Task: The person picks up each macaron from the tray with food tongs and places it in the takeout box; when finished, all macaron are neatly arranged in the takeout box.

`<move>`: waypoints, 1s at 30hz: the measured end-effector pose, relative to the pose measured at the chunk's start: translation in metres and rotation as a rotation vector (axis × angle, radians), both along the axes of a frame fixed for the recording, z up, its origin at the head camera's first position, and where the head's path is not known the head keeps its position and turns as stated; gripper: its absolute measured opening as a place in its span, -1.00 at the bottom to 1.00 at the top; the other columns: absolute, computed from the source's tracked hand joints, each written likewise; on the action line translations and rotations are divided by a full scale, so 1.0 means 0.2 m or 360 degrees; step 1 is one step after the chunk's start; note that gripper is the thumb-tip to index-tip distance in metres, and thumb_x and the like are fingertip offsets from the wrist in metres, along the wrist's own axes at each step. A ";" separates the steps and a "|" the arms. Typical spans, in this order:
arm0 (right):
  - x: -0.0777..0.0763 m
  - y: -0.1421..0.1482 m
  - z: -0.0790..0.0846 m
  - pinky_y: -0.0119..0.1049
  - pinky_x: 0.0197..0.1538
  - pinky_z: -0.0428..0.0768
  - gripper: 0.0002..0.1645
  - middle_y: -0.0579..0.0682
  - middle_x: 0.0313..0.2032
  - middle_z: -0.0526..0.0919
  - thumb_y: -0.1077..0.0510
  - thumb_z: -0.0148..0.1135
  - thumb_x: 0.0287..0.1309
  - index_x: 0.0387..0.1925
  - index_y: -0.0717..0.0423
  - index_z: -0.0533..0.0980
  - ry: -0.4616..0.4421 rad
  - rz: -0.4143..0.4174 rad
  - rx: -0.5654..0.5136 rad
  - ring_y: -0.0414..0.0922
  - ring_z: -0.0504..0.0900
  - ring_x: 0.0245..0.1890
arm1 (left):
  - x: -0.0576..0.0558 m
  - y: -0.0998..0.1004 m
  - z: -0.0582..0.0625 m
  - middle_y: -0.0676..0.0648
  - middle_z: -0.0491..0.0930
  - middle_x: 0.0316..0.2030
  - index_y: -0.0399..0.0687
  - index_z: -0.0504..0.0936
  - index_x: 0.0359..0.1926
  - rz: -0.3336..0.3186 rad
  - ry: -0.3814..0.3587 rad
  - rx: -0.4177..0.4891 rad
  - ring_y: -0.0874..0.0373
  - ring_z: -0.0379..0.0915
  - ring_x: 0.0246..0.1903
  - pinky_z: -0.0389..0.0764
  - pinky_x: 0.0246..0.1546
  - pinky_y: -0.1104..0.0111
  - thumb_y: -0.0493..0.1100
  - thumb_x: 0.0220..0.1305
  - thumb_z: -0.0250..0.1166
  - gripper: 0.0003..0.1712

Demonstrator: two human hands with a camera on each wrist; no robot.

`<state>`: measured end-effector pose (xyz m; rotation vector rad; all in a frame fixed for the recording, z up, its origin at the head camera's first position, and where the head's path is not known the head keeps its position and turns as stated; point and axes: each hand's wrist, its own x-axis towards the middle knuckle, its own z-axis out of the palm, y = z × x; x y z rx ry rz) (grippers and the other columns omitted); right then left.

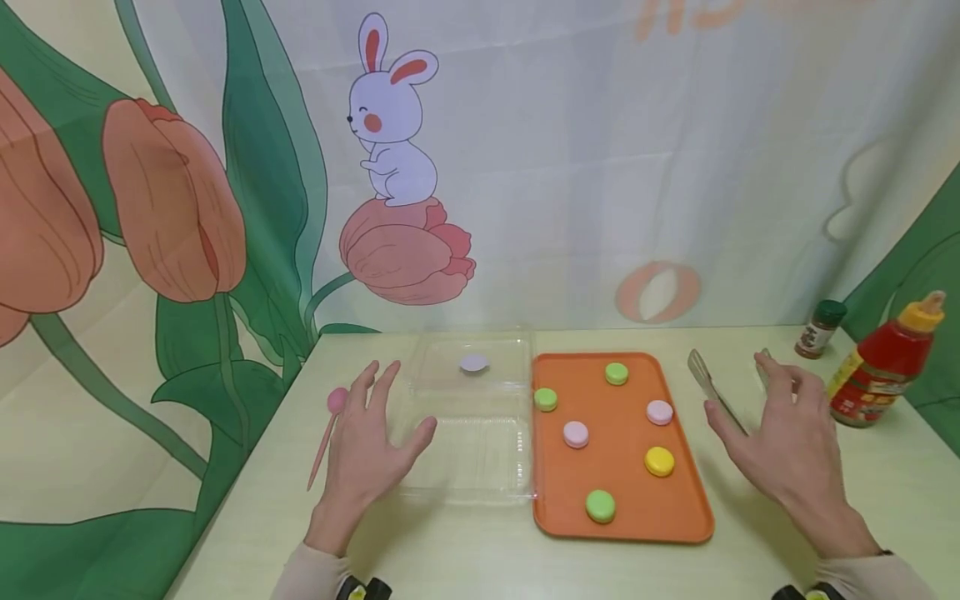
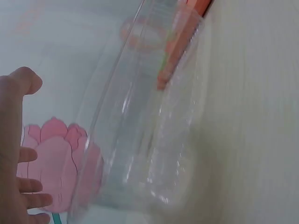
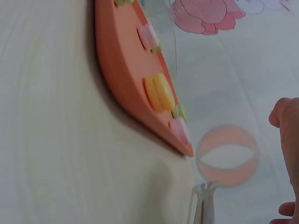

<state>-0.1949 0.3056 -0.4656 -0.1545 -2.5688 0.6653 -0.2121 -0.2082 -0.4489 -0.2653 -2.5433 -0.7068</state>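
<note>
My left hand (image 1: 367, 454) is held over the table with fingers spread and nothing in them. It is nearest to a clear plastic hinged box (image 1: 468, 458), whose lid lies back, with a small pale lilac piece (image 1: 474, 363) there. My right hand (image 1: 798, 446), also holding nothing, hovers above metal tongs (image 1: 703, 379); it partly hides them. Between the hands lies an orange tray (image 1: 622, 527) bearing several macarons: green ones, such as the nearest green macaron (image 1: 600, 506), a pair of pink ones, including one pink macaron (image 1: 576, 434), and a yellow macaron (image 1: 659, 461).
A pink stick with a round head (image 1: 337, 400) lies left of my left hand. At the far right stand a red squeeze bottle (image 1: 881, 375) with a yellow cap and a small green-lidded jar (image 1: 820, 331). A printed curtain (image 1: 555, 167) hangs behind the table.
</note>
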 end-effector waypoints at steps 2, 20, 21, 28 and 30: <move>0.01 0.03 -0.02 0.56 0.19 0.38 0.15 0.58 0.45 0.21 -0.29 0.42 0.39 0.69 0.26 0.18 -0.0001 -0.0024 -0.0039 0.54 0.25 0.35 | 0.01 -0.04 -0.03 -0.23 0.23 0.67 0.13 0.33 0.72 -0.0007 -0.0072 0.0079 -0.33 0.33 0.55 0.49 0.38 -0.35 0.29 0.33 0.49 0.05; 0.02 0.16 -0.21 0.48 0.21 0.45 0.23 0.60 0.41 0.16 -0.31 0.34 0.50 0.69 0.43 0.02 -0.0321 -0.0167 -0.0357 0.49 0.23 0.33 | 0.07 -0.18 -0.28 -0.24 0.39 0.56 -0.04 0.35 0.68 -0.0230 -0.0309 0.0573 -0.29 0.54 0.43 0.50 0.48 -0.24 -0.01 0.39 0.55 -0.05; 0.02 0.17 -0.22 0.48 0.23 0.43 0.23 0.60 0.41 0.17 -0.31 0.34 0.49 0.68 0.44 0.02 -0.0320 -0.0167 -0.0360 0.50 0.23 0.34 | 0.07 -0.18 -0.29 -0.22 0.40 0.56 0.00 0.34 0.69 -0.0227 -0.0342 0.0574 -0.28 0.53 0.44 0.49 0.49 -0.24 0.01 0.38 0.56 -0.03; 0.01 0.18 -0.28 0.44 0.22 0.37 0.22 0.60 0.28 0.27 -0.27 0.36 0.48 0.62 0.57 0.05 -0.0256 -0.0151 -0.0277 0.49 0.27 0.26 | 0.08 -0.18 -0.31 -0.15 0.42 0.59 0.11 0.28 0.72 -0.0222 -0.0486 0.0572 -0.22 0.48 0.49 0.44 0.53 -0.20 0.15 0.25 0.67 0.15; 0.01 0.18 -0.28 0.44 0.21 0.36 0.25 0.60 0.23 0.27 -0.28 0.36 0.48 0.61 0.60 0.03 -0.0275 -0.0159 -0.0257 0.49 0.27 0.22 | 0.08 -0.18 -0.31 -0.14 0.42 0.59 0.12 0.26 0.73 -0.0229 -0.0503 0.0577 -0.21 0.48 0.49 0.43 0.54 -0.19 0.15 0.20 0.71 0.20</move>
